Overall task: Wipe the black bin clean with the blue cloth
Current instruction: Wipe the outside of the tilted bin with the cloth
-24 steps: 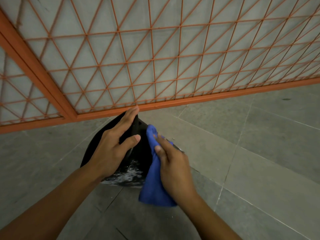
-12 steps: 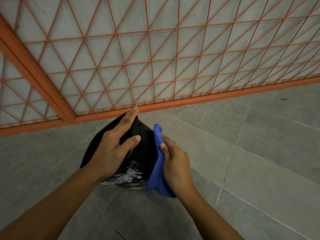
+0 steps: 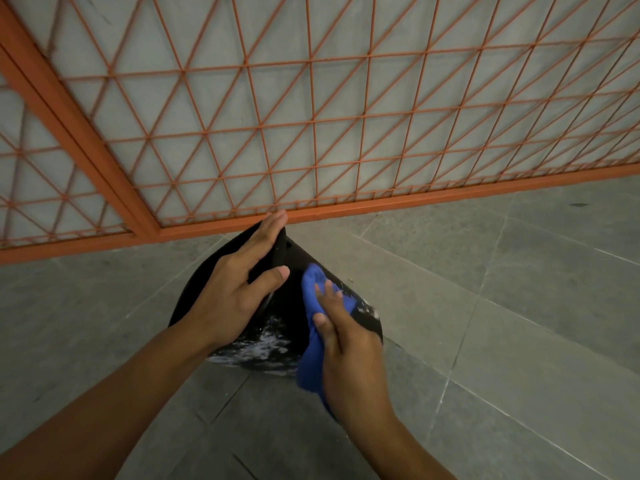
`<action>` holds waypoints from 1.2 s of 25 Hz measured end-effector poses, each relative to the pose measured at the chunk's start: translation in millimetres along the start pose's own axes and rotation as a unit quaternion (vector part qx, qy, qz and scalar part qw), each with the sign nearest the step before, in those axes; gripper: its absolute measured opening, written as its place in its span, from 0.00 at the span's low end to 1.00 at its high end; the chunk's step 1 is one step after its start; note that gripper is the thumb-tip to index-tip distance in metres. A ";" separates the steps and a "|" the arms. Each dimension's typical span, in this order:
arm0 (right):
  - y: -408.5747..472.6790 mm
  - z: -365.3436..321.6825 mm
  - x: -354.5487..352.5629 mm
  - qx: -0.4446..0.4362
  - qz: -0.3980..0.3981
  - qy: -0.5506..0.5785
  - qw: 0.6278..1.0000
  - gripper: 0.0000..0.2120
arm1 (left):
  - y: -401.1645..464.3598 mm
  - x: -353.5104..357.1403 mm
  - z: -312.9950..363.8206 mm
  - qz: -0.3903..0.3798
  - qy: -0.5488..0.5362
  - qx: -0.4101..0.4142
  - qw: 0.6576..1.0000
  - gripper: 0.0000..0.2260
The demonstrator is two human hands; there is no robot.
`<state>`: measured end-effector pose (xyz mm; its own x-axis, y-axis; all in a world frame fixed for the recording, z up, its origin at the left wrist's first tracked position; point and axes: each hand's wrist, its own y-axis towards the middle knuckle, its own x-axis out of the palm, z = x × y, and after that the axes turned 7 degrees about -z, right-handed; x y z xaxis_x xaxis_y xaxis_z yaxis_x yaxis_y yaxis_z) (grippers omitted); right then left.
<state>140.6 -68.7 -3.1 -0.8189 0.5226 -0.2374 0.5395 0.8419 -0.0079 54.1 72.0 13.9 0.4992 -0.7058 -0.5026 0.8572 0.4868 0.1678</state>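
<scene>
The black bin [image 3: 291,303] lies tilted on the grey floor, with white soapy streaks on its lower side. My left hand [image 3: 235,289] lies on top of it, fingers straight along its upper edge and thumb spread across the black surface. My right hand [image 3: 343,337] holds the blue cloth [image 3: 311,344] bunched against the bin's right side; the cloth's upper end sticks out above my fingers and its lower end hangs below my palm.
An orange metal mesh fence [image 3: 311,140] with a thick orange base rail [image 3: 415,199] runs right behind the bin. Grey floor tiles [image 3: 502,323] spread to the right and in front.
My right hand with the blue cloth has slid back down and slightly right on the bin's side after rising. My left hand has stayed on the bin.
</scene>
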 end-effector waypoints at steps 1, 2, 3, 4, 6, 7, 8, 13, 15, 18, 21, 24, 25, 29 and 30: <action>0.0 -5.3 2.3 -0.023 -0.016 -0.006 1.000 0.19 | 0.7 -0.5 -1.0 0.001 0.001 0.003 1.000 0.27; 5.2 -7.5 1.7 -0.039 -0.029 -0.020 0.999 0.19 | 1.2 -0.4 -1.5 0.003 -0.001 0.005 1.000 0.27; 13.3 -6.6 -0.5 -0.041 -0.025 -0.027 0.998 0.18 | 2.2 0.1 -1.4 0.002 -0.004 0.004 1.000 0.27; 19.0 -5.2 -3.1 -0.032 -0.005 -0.020 0.999 0.18 | 2.4 1.9 -0.7 -0.005 -0.003 0.003 1.000 0.28; 14.4 -3.0 -1.2 -0.022 0.037 0.020 0.999 0.18 | 2.2 5.8 3.3 -0.024 0.004 0.009 1.000 0.28; 7.1 -4.3 3.3 -0.023 0.042 0.041 0.998 0.20 | 1.5 7.2 4.6 -0.031 0.006 0.013 0.999 0.28; 1.0 -6.6 8.5 -0.030 0.038 0.054 0.997 0.21 | 1.3 7.9 4.9 -0.031 0.005 0.014 0.999 0.28; 15.5 5.4 -0.8 -0.037 0.025 -0.002 0.999 0.18 | 5.1 3.3 -1.2 0.022 -0.028 -0.013 0.999 0.27; 6.5 4.9 0.2 -0.027 0.017 0.006 0.999 0.19 | 2.1 3.4 -1.0 0.025 -0.025 -0.008 0.999 0.27; 6.3 -8.2 6.9 -0.052 -0.025 0.005 0.998 0.20 | -0.8 2.5 -1.8 0.026 -0.021 0.002 0.999 0.26; 33.0 7.8 -6.6 -0.017 0.007 -0.026 1.000 0.17 | 0.3 1.6 -1.8 0.027 -0.019 0.000 0.999 0.27; 17.1 19.7 -10.1 0.010 0.025 -0.042 0.999 0.17 | -1.6 0.7 -0.4 0.018 -0.012 -0.004 1.000 0.28; 9.9 18.7 -6.9 0.006 0.018 -0.036 0.999 0.17 | -2.2 0.0 -0.4 0.016 -0.011 -0.005 1.000 0.28; 27.1 35.8 -13.1 0.001 0.016 -0.060 0.998 0.16 | -1.3 -3.3 -1.8 0.027 -0.017 -0.016 0.999 0.28; 30.0 41.4 -16.1 0.023 0.033 -0.065 0.997 0.16 | -2.2 -2.6 -1.2 0.021 -0.013 -0.013 1.000 0.28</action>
<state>178.1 -57.5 -39.7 -0.7511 0.5521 -0.3621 0.6019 0.7980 -0.0317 50.7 73.4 13.8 0.5373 -0.6974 -0.4743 0.8324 0.5288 0.1655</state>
